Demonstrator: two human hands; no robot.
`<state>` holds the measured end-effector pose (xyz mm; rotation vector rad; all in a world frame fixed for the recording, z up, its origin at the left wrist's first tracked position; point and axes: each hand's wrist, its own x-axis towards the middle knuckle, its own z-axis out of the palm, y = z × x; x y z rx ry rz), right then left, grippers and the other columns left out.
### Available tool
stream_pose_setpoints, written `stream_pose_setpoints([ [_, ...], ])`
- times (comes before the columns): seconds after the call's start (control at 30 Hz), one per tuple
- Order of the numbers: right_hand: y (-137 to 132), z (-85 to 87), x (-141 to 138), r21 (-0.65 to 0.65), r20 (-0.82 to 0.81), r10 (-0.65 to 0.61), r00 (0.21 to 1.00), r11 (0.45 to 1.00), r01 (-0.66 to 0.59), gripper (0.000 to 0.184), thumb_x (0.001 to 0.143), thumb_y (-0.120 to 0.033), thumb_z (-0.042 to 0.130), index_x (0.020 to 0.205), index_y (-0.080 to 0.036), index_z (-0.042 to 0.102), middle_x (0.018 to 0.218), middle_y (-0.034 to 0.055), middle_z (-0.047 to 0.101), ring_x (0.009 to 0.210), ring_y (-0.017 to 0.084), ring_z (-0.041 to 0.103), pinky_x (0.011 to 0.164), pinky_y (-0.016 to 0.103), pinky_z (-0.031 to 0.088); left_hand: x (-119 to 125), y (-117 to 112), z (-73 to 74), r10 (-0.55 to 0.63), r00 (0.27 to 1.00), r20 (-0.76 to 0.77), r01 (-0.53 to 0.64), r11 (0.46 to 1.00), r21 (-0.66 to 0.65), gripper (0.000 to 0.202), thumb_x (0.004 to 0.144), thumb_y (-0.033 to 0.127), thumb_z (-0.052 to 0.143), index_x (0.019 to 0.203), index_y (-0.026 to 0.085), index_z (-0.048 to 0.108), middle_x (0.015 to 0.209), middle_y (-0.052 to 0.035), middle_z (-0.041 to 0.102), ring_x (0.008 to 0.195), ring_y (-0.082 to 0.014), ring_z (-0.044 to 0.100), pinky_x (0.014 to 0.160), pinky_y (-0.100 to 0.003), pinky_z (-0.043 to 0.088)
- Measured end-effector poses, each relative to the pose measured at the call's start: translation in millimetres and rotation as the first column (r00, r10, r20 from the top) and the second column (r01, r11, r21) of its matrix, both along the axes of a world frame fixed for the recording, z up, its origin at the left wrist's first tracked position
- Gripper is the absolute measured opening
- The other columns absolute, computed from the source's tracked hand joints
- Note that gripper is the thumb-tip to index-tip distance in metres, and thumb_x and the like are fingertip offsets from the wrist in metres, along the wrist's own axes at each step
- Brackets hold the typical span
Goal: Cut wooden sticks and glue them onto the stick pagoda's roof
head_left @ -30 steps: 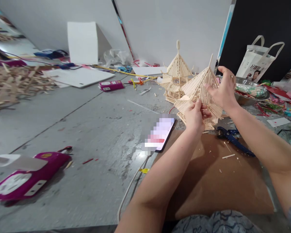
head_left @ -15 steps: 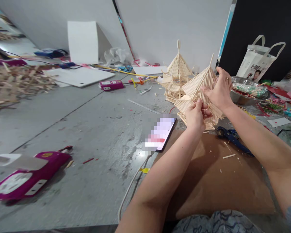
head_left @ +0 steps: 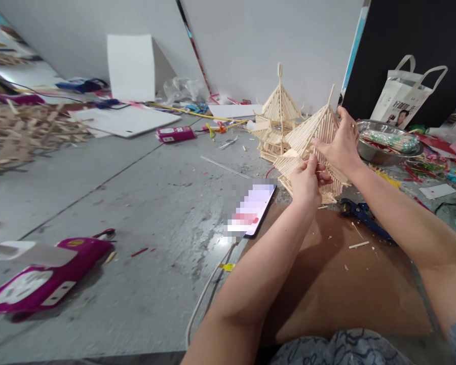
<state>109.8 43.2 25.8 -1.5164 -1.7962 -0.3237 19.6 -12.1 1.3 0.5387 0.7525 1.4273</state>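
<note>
A pagoda model built of thin wooden sticks (head_left: pixel 311 134) stands at the far edge of a brown cardboard sheet (head_left: pixel 338 284). My left hand (head_left: pixel 307 183) is closed in a pinch against the model's lower roof; what its fingertips hold is too small to see. My right hand (head_left: pixel 342 144) lies on the sloped upper roof, fingers curled round its right side. A second stick pagoda (head_left: pixel 276 114) stands just behind, untouched.
A phone (head_left: pixel 252 209) lies left of the cardboard, with a white cable running toward me. Blue pliers (head_left: pixel 365 218) lie right of the model. A metal bowl (head_left: pixel 387 142), a white bag (head_left: pixel 403 94), pink boxes (head_left: pixel 41 276) and a stick pile (head_left: pixel 26 132) surround the grey floor.
My right hand has slid down and left along the roof, from near the peak to the slope. My left hand and the model have stayed put.
</note>
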Motion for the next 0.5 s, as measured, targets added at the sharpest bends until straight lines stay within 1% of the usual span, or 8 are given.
stream_pose_setpoints([
  [0.13, 2.3, -2.9, 3.0, 0.009, 0.012, 0.015, 1.000, 1.000, -0.015, 0.081, 0.074, -0.038, 0.054, 0.136, -0.022, 0.003, 0.134, 0.0159, 0.023, 0.127, 0.038, 0.017, 0.098, 0.060, 0.019, 0.1, -0.3, 0.2, 0.005, 1.000, -0.009, -0.005, 1.000, -0.012, 0.022, 0.079, 0.030, 0.054, 0.066, 0.014, 0.047, 0.051, 0.0060, 0.049, 0.034, -0.0035, 0.044, 0.041, -0.017, 0.040],
  [0.37, 8.4, -9.6, 7.6, 0.077, 0.132, -0.009, 0.991, 0.997, -0.002, 0.080, 0.077, -0.033, 0.053, 0.136, -0.026, -0.001, 0.133, 0.0146, 0.023, 0.127, 0.038, 0.017, 0.096, 0.061, 0.023, 0.5, 1.1, -1.5, 0.017, 1.000, -0.008, -0.017, 1.000, 0.000, 0.021, 0.081, 0.027, 0.051, 0.065, 0.014, 0.048, 0.052, 0.0050, 0.050, 0.034, -0.0039, 0.044, 0.044, -0.020, 0.044],
  [0.5, 9.1, -10.3, 7.8, 0.086, 0.113, -0.026, 0.993, 0.996, 0.016, 0.079, 0.077, -0.034, 0.053, 0.136, -0.024, 0.000, 0.132, 0.0161, 0.024, 0.126, 0.038, 0.019, 0.095, 0.060, 0.024, 0.7, 1.7, -2.5, 0.018, 1.000, -0.018, -0.018, 1.000, -0.005, 0.022, 0.079, 0.030, 0.053, 0.066, 0.014, 0.048, 0.052, 0.0056, 0.050, 0.034, -0.0032, 0.044, 0.044, -0.019, 0.045],
])
